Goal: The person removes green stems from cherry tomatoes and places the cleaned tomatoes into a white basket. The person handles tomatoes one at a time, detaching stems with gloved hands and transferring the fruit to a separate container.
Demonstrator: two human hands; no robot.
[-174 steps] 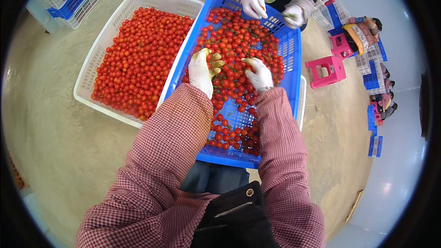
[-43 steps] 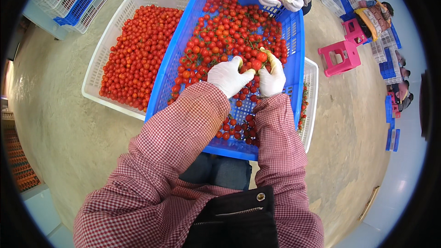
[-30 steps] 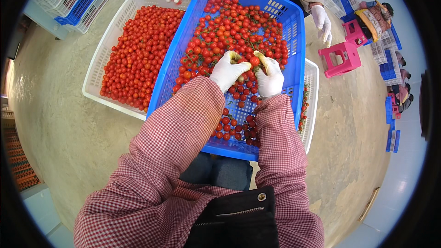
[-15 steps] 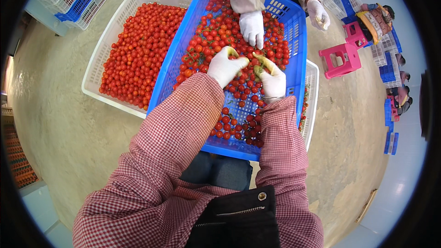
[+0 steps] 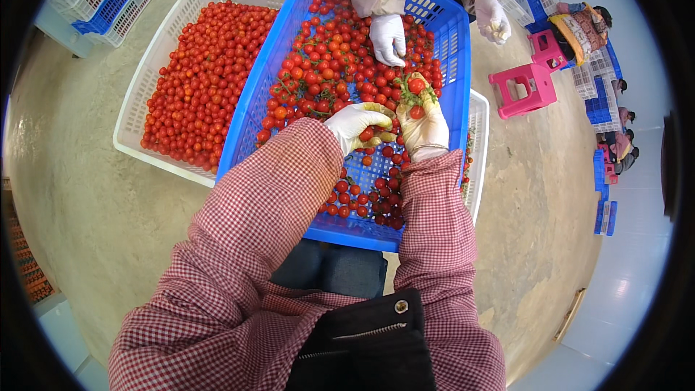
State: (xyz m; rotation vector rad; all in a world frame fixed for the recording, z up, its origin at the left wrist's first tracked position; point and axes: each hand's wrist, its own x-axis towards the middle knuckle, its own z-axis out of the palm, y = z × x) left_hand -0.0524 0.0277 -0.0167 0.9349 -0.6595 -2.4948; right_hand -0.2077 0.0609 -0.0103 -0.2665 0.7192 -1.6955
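Note:
Cherry tomatoes [image 5: 318, 65], some on green stems, lie in a blue perforated crate [image 5: 246, 112] in front of me. My right hand [image 5: 423, 129], in a white glove stained yellow-green at the fingers, grips a cherry tomato sprig [image 5: 416, 94] with green stems and a few red fruits. Just left of it, my left hand [image 5: 355, 123], gloved alike, curls its fingers round a loose cherry tomato [image 5: 367, 133]. Both hands are above the near half of the crate. A co-worker's gloved hand [image 5: 389, 40] reaches into the crate from the far side.
Left of the blue crate stands a white crate [image 5: 129, 127] heaped with stemless tomatoes. Another white crate [image 5: 478, 145] shows partly beneath the blue one's right side. The co-worker's other gloved hand [image 5: 492, 18] is outside the crate. Pink stools [image 5: 525, 90] stand at the right.
My right hand has turned and lifted the sprig into view. My left hand has shifted down toward me and curled round a tomato. The whole view has moved slightly.

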